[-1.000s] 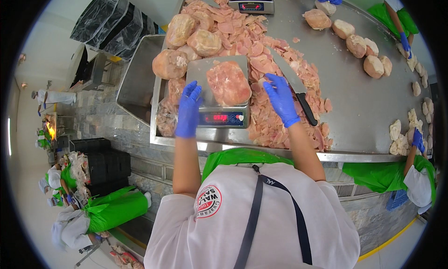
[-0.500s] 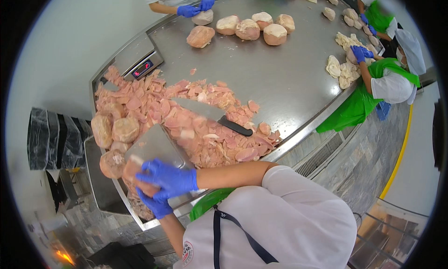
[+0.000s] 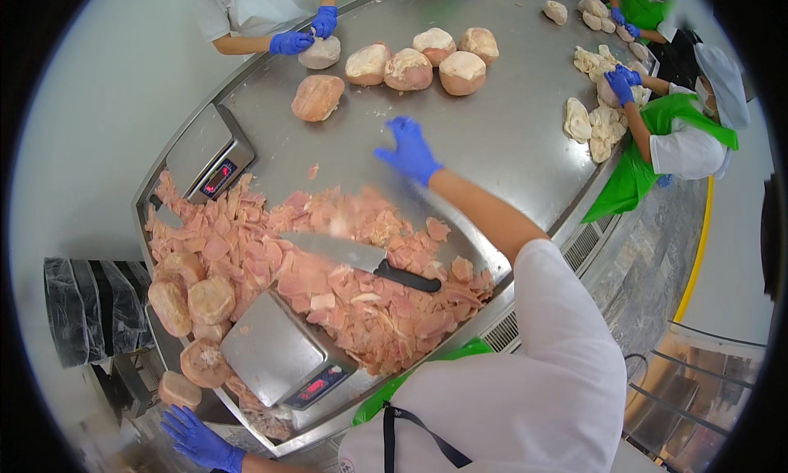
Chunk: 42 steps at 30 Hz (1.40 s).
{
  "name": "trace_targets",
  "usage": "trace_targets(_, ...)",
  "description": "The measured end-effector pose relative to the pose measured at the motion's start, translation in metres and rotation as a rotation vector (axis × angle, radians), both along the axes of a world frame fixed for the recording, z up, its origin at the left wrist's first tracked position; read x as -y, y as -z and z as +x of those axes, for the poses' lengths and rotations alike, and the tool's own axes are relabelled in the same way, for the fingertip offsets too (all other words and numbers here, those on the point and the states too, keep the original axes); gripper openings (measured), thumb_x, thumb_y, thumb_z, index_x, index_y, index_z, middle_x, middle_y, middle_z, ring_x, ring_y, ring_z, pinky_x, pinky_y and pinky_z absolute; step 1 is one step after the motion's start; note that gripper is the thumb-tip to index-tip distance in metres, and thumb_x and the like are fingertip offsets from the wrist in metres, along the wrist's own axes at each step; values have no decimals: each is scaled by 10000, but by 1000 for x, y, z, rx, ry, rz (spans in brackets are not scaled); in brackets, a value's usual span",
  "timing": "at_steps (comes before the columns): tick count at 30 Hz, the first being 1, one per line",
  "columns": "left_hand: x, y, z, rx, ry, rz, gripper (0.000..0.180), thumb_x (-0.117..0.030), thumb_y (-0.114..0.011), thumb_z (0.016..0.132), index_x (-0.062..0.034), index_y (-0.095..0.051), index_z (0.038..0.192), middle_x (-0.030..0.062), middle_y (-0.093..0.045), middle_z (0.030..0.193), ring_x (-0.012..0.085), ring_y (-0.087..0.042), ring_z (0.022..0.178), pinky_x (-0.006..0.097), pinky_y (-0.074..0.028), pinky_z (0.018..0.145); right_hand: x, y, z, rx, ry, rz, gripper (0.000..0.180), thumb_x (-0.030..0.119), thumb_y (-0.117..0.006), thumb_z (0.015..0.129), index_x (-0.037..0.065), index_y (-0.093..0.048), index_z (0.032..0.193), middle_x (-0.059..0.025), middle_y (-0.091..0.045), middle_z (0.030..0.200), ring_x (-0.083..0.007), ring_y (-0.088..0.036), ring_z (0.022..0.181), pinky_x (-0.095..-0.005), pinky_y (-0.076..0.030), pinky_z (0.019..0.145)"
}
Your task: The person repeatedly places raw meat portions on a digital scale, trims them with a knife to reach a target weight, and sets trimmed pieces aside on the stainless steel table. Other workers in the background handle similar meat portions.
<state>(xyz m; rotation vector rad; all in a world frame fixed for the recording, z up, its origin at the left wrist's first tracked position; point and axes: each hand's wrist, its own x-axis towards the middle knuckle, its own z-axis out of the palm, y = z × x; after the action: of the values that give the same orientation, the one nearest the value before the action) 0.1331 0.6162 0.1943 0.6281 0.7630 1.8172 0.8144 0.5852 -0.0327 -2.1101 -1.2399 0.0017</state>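
The metal bin (image 3: 169,351) seemingly holds a meat lump (image 3: 178,389) near the left hand (image 3: 197,438).

- I'm on one feed: head cam, left fisheye of a side-by-side pair, worn by the person.
- Faces down and out over the steel table (image 3: 509,137); its near edge slants up rightward.
- Nearest my lens: wearer's white shirt (image 3: 509,399), bottom.
- Very wide, bowed edges; reaches a co-worker (image 3: 685,155) at right, farther off.

Bright light glares off the steel table (image 3: 513,137), whose edge curves with fisheye distortion.
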Motion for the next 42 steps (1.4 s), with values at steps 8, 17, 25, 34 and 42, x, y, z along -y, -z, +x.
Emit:
trace_targets(8, -34, 77, 31, -77, 631, 141, 508, -218, -434, 1050, 1, -392, 1506, 140, -467, 1500, 262, -449, 1375, 434, -296, 1195, -87, -31, 164, 317, 234, -366, 1037, 596, -790, 725, 193, -313, 1553, -283, -223, 1588, -478, -315, 1423, -549, -353, 1134)
trace_targets(17, -8, 107, 160, -172, 578, -156, 594, -306, -644, 929, -15, -470, 1416, 108, -618, 1247, 250, -581, 1137, 425, -439, 1015, -104, -39, 220, -109, 46, -513, 972, 824, -621, 723, 216, -489, 1469, -226, -488, 1457, -397, -503, 1330, -511, -410, 1093)
trace_targets(25, 69, 133, 325, -310, 1292, -554, 453, -165, -551, 1008, -21, -464, 1429, 132, -575, 1348, 230, -602, 1200, 352, -466, 1048, 26, -26, 66, -823, -331, -305, 535, 481, -721, 892, 88, -648, 1247, -67, -660, 1210, -170, -589, 1145, -335, -447, 1030)
trace_targets(34, 125, 171, 368, -373, 1379, -351, 687, -162, -583, 1010, -81, -216, 1586, 88, -425, 1495, 151, -454, 1333, 290, -402, 1084, 163, -4, -83, -1497, -203, 142, 613, 299, -740, 862, 40, -528, 1376, -107, -611, 1267, -210, -573, 1185, -338, -448, 1047)
trace_targets(42, 108, 120, 302, -269, 1132, -332, 620, -540, -483, 1017, -142, -371, 1479, 115, -481, 1425, 301, -535, 1278, 529, -549, 943, 174, -89, -189, -938, -449, 479, 720, 440, -691, 883, 54, -442, 1437, -97, -480, 1420, -212, -433, 1353, -358, -327, 1151)
